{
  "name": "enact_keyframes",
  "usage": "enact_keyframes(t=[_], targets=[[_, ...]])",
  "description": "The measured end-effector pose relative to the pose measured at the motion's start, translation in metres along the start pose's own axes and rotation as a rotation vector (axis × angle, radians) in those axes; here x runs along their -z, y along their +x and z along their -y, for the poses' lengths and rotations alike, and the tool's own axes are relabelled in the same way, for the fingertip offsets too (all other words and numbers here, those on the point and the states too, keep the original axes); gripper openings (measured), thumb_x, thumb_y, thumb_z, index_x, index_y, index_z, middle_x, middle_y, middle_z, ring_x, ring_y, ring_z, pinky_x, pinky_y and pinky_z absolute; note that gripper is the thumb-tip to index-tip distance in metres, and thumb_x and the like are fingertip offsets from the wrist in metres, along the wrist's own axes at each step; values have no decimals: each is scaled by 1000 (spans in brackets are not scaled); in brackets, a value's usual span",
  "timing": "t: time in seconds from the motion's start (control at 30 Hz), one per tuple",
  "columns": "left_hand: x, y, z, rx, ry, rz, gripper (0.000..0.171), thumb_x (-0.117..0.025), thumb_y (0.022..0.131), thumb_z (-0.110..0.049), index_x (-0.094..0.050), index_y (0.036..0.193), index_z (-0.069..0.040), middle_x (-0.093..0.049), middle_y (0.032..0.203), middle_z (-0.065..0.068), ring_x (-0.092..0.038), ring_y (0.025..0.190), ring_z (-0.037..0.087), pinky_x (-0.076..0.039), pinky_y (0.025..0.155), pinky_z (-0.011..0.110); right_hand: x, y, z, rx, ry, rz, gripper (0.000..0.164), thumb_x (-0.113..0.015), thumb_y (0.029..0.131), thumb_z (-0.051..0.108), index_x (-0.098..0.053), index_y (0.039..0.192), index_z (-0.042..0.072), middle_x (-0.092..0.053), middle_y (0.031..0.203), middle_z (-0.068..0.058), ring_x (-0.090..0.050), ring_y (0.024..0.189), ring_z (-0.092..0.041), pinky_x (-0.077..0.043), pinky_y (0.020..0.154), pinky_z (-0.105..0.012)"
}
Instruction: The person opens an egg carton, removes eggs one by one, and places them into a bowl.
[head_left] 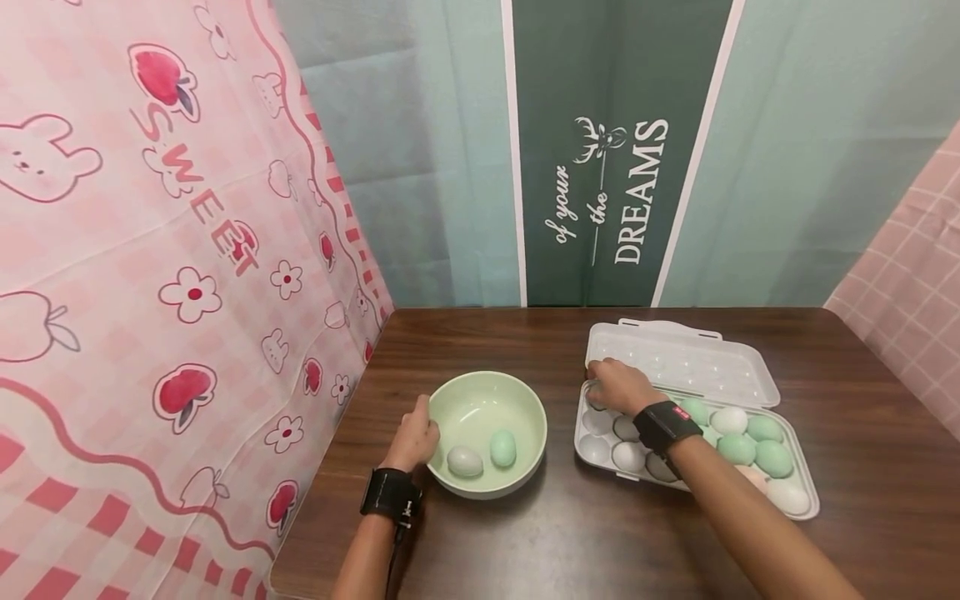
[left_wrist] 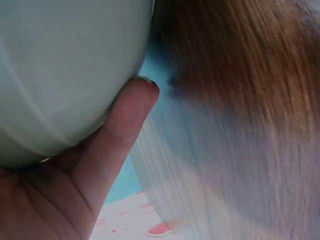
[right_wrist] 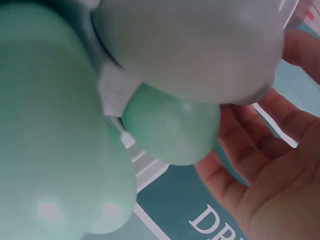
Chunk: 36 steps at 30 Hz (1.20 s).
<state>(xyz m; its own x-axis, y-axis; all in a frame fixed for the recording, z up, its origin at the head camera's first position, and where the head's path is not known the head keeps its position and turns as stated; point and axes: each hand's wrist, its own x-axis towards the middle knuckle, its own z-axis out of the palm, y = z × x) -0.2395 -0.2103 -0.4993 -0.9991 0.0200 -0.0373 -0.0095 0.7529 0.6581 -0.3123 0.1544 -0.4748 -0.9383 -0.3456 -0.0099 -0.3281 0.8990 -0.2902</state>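
Note:
My left hand [head_left: 414, 435] grips the left side of a pale green bowl [head_left: 487, 390]; one digit lies along the bowl's outer wall [left_wrist: 60, 70] in the left wrist view. Inside the bowl are a greyish-white egg [head_left: 465, 461] and a mint-green egg [head_left: 503, 448]. Over the far left corner of an egg carton [head_left: 808, 506], my right hand [head_left: 621, 387] reaches down with bent fingers. In the right wrist view its fingers [right_wrist: 245, 145] pass behind a white egg [right_wrist: 195, 50] and a green egg [right_wrist: 172, 127]. Whether they pinch an egg is hidden.
The carton's clear lid [head_left: 738, 358] lies folded back on its far side. White and green eggs fill several of its compartments. Dark wooden table [head_left: 570, 533] lies around both containers. A pink cloth [head_left: 150, 275] hangs at the left, a green curtain [head_left: 420, 167] behind.

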Motion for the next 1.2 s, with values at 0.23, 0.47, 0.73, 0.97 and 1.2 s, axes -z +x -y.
enact_keyframes(t=[0.23, 0.47, 0.73, 0.97, 1.2], targets=[[-1, 1, 0, -18, -11, 7, 43, -40, 92, -2, -38, 134, -1, -59, 121, 31, -64, 94, 26, -54, 72, 40, 4, -4, 0, -24, -8, 22, 32, -76, 75, 20, -59, 98, 4, -60, 87, -10, -52, 72, -23, -42, 61, -40], [-1, -4, 6, -30, 0, -5, 42, -41, 91, -1, -38, 134, 0, -60, 121, 31, -64, 96, 27, -54, 74, 41, 1, -5, 6, 6, 37, 36, 26, -74, 72, 15, -63, 90, 0, -58, 87, -12, -51, 73, -22, -43, 65, -37], [-3, -5, 5, -30, -1, -12, 43, -41, 91, -2, -38, 134, 1, -61, 118, 31, -64, 93, 27, -54, 73, 41, 3, -4, 7, 8, 53, 35, 19, -70, 70, 10, -62, 85, 0, -51, 88, -15, -47, 69, -22, -40, 61, -33], [0, -2, 3, -41, 7, -19, 43, -41, 91, -2, -39, 134, 1, -61, 118, 31, -64, 94, 28, -54, 75, 43, 11, -2, 9, -15, 75, -30, 31, -70, 70, 14, -59, 95, -1, -57, 90, -16, -52, 76, -25, -46, 66, -39], [-1, -1, 2, -42, 7, -25, 41, -41, 92, -3, -40, 133, 0, -62, 116, 30, -65, 94, 28, -54, 75, 43, 17, -4, 15, 40, 106, -132, 36, -70, 68, 16, -63, 98, -3, -53, 95, -21, -52, 80, -28, -48, 72, -43]])
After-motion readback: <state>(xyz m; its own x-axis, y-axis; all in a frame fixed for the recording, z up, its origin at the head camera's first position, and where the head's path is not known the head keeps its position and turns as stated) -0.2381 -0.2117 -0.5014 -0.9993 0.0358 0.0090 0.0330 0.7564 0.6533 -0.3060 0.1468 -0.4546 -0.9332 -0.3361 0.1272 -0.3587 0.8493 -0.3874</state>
